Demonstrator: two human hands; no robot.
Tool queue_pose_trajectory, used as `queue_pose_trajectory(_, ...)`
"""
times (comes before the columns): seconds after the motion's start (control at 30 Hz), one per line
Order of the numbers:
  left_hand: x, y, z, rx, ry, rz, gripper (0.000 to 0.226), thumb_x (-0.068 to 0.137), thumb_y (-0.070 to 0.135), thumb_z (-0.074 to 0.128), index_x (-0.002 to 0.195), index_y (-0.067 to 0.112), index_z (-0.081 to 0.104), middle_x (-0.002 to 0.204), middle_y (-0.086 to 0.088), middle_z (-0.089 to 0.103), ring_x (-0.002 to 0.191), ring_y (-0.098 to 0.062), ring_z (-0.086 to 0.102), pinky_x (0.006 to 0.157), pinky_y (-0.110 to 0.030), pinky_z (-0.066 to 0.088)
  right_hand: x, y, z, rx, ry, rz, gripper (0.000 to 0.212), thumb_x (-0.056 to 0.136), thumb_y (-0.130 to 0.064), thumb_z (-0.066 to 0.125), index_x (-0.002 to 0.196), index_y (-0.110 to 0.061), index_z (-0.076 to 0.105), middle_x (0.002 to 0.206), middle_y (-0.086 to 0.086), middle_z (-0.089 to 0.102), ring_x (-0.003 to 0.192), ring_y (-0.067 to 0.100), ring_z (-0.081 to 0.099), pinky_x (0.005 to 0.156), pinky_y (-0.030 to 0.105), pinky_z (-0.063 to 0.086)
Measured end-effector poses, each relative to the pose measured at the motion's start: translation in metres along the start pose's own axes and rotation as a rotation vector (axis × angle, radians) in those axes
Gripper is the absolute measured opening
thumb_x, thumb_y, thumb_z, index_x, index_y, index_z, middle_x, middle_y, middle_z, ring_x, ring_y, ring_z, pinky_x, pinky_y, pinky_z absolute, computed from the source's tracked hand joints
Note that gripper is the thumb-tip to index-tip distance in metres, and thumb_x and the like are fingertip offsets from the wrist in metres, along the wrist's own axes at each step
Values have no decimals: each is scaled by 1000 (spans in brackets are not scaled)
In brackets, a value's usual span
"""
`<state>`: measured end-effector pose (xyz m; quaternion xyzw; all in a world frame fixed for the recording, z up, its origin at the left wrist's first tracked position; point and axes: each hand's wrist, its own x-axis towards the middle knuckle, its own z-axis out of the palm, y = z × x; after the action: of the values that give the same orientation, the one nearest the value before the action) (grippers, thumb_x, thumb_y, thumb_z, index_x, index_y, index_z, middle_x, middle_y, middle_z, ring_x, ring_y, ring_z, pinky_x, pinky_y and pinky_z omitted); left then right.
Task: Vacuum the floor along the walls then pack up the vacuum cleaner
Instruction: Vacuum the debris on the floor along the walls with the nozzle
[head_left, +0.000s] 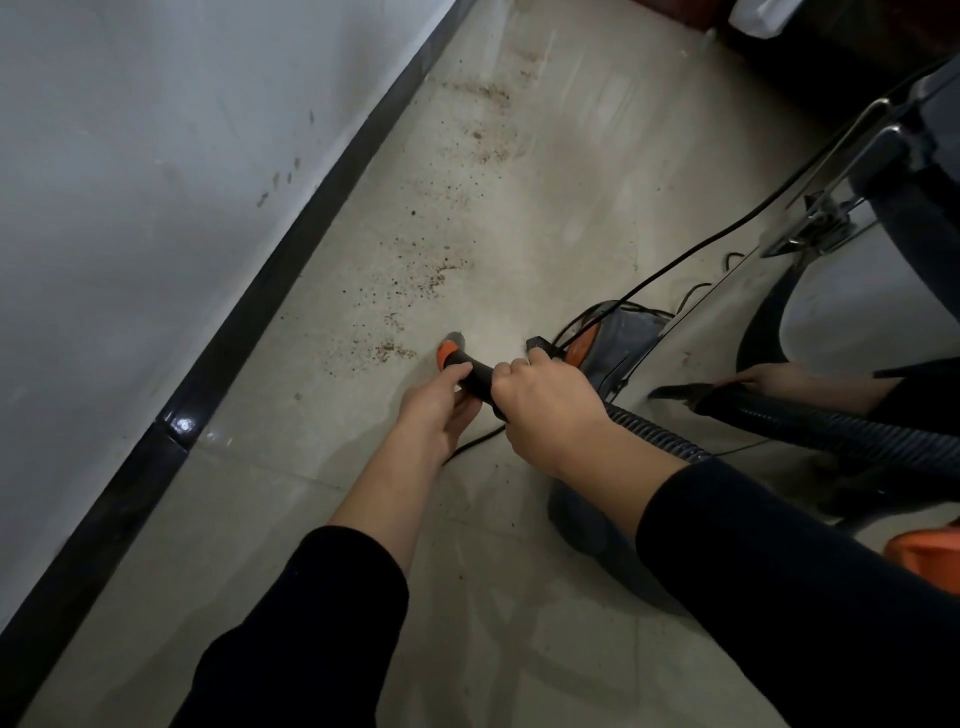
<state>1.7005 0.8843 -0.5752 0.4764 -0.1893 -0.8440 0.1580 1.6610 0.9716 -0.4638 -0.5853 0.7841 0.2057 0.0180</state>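
Observation:
Both hands grip the black vacuum hose handle (475, 379), whose orange tip (448, 354) points down at the floor. My left hand (439, 410) holds it near the tip and my right hand (550, 410) holds it further back, where the ribbed hose (654, 431) begins. A trail of brown crumbs (431, 275) runs along the beige tile floor from the tip toward the far wall. The grey and orange vacuum body (618, 338) sits just beyond my right hand.
A white wall (156, 182) with a black skirting board (249, 322) runs along the left. A black power cord (727, 234) crosses the floor at right. A shiny reflective cabinet surface (857, 312) and a metal chair frame (831, 208) stand at right.

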Motion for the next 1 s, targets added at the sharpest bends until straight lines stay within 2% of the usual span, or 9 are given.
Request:
queue_pose_trajectory(0.13,-12,3,-13,24,-12,-3,37,92,8,62,126,-6,55,93,-18,67,83,-22,67,83,-32,54,-7,-8,-2,9,5,-40,29,92,-6,53,121,-6,51,112,8,58,106,25,50,69,30,35)
queue_pose_trajectory(0.3,-25,8,-28,36,-10,9,33,93,5,60,124,-6,55,90,-16,67,83,-23,67,88,-34,54,-11,-20,-7,17,16,-83,28,92,-8,53,120,-6,51,113,8,58,106,25,50,70,30,33)
queue_pose_trajectory(0.43,-31,12,-38,36,5,15,30,93,5,61,121,-4,57,95,-18,67,89,-24,68,85,-33,55,-11,-26,-8,37,29,-99,28,92,-9,52,120,-7,51,112,7,58,104,25,50,69,30,34)
queue_pose_trajectory(0.6,-33,18,-46,30,48,35,29,92,6,62,119,-2,57,102,-21,66,89,-25,67,71,-29,56,-6,-32,-9,50,28,-100,30,91,-10,53,120,-6,49,114,9,58,106,26,49,70,30,33)
queue_pose_trajectory(0.83,-44,30,-63,76,97,43,20,93,6,61,111,-1,54,105,-23,63,90,-26,66,75,-30,54,-4,-45,-13,64,53,-145,29,92,-9,52,120,-6,49,113,9,59,104,25,50,69,30,33)
queue_pose_trajectory(1.0,-52,41,-82,96,126,60,28,93,5,59,119,-4,53,107,-24,63,93,-29,67,76,-31,54,1,-60,-15,78,73,-183,31,92,-11,53,122,-6,48,115,9,58,105,25,50,68,30,33)
